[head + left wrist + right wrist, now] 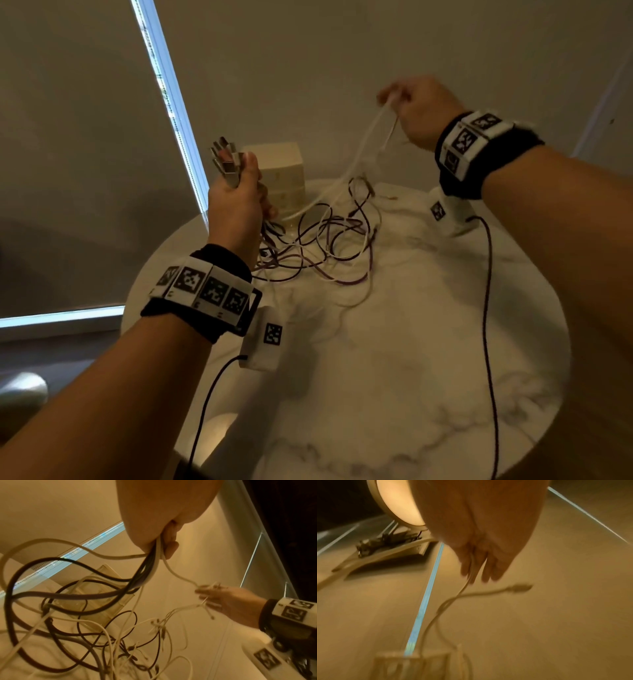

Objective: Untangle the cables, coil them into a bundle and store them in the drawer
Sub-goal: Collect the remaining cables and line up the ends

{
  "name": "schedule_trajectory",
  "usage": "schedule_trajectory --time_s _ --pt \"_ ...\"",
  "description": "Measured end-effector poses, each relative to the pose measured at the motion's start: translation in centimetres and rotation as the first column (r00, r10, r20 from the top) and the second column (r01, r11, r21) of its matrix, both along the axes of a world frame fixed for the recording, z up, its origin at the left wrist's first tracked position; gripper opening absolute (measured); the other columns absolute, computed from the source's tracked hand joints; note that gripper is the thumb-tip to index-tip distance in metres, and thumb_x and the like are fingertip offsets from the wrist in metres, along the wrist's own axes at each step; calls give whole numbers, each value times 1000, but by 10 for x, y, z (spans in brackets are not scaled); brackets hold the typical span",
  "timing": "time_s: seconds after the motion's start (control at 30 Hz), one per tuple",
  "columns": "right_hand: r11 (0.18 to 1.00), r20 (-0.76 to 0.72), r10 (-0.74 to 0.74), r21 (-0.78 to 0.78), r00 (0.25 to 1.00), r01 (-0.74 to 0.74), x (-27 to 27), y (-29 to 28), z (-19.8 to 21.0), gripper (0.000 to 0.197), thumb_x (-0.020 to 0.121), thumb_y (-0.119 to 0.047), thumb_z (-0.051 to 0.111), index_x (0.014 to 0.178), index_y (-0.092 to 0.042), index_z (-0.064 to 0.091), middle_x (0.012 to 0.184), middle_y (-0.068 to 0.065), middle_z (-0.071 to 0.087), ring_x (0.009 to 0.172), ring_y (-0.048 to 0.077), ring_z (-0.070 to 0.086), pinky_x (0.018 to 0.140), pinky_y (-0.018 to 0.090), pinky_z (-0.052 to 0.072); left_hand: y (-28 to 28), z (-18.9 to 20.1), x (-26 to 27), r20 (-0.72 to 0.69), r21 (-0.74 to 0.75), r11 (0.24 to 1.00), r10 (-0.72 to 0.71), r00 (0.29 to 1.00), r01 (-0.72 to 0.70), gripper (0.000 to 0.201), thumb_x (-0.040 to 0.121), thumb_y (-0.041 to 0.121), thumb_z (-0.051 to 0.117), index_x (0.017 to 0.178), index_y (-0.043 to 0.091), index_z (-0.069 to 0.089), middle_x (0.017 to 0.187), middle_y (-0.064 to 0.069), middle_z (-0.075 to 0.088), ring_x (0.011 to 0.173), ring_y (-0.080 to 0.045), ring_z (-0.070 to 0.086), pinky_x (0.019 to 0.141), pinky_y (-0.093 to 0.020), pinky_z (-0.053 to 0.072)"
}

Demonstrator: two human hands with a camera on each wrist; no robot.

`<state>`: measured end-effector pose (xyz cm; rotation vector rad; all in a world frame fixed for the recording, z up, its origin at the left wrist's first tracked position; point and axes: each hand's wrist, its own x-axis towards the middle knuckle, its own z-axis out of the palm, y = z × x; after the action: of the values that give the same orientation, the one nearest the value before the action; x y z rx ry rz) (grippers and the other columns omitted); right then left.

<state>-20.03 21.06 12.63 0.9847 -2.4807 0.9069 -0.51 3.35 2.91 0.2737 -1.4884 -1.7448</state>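
Observation:
A tangle of dark purple and white cables [329,246] lies on the round marble table [394,359]. My left hand [236,202] is raised above the table's left side and grips a bunch of cable ends, their metal USB plugs [224,161] sticking up from the fist. In the left wrist view the gripped cables [150,566] hang down from the fist. My right hand [414,106] is held high at the right and pinches a white cable [363,147], pulled up out of the tangle. The white cable's plug [520,587] dangles below the fingers [489,566].
A small cream drawer unit [284,178] stands at the table's back, behind the left hand. A window blind [78,154] with a bright edge fills the left. Black wrist-camera leads [486,308] hang over the table. A lit round lamp [399,503] shows in the right wrist view.

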Motion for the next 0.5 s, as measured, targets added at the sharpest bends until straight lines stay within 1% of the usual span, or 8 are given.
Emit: schedule_trajectory --time_s 0.07,0.1,0.13,0.2,0.27,0.37,0.43,0.5 --pt "866 106 -54 501 993 -6 3 4 -27 44 100 -14 48 145 -17 47 147 6 49 133 25 48 102 32 38 -6 -4 0 9 13 999 32 999 -32 28 106 34 51 81 22 51 60 9 39 52 -6 40 52 -26 42" --pt "777 141 -74 628 987 -32 10 7 -39 55 99 -15 51 152 -15 35 155 9 39 140 26 40 109 33 34 -9 -6 0 17 17 999 46 999 -46 28 106 33 52 81 22 52 59 10 40 51 -6 40 52 -26 42" --pt "762 201 -55 641 978 -89 18 9 -48 63 99 -17 53 156 -14 25 160 9 30 143 26 35 112 33 31 -12 -8 1 24 22 998 52 998 -53 28 106 33 52 81 22 52 59 10 40 50 -6 40 52 -27 42" --pt "839 323 91 485 942 -248 39 6 -55 72 97 -21 56 158 -18 18 162 5 25 144 23 34 111 34 31 -14 -9 2 35 34 998 45 998 -47 27 107 33 51 83 21 52 60 10 40 50 -5 41 53 -27 43" --pt "876 436 288 240 853 -418 64 -5 -57 76 93 -27 62 157 -19 21 159 -1 31 141 14 35 113 33 31 -12 -6 1 36 50 999 0 999 -2 25 107 32 49 85 20 51 62 8 39 50 -6 41 53 -26 43" --pt "794 554 503 6 663 -607 102 -36 -67 93 82 -35 77 155 -17 23 153 -6 42 138 8 40 115 32 33 -2 2 -2 -14 119 986 -117 993 118 23 108 29 49 88 18 49 63 5 37 51 -7 39 53 -25 40" --pt "758 567 572 -90 593 -646 117 -55 -84 80 79 -21 82 144 -14 35 139 -1 55 124 10 55 103 26 46 6 9 -2 -72 189 958 -207 976 218 26 108 27 50 84 17 49 62 4 36 50 -8 35 54 -24 40" --pt "768 560 589 -164 583 -619 122 -65 -102 53 84 -7 75 127 -14 46 115 4 64 91 2 67 76 15 54 9 14 2 -105 219 927 -287 952 303 27 108 27 50 82 17 48 62 4 36 49 -8 35 55 -24 46"
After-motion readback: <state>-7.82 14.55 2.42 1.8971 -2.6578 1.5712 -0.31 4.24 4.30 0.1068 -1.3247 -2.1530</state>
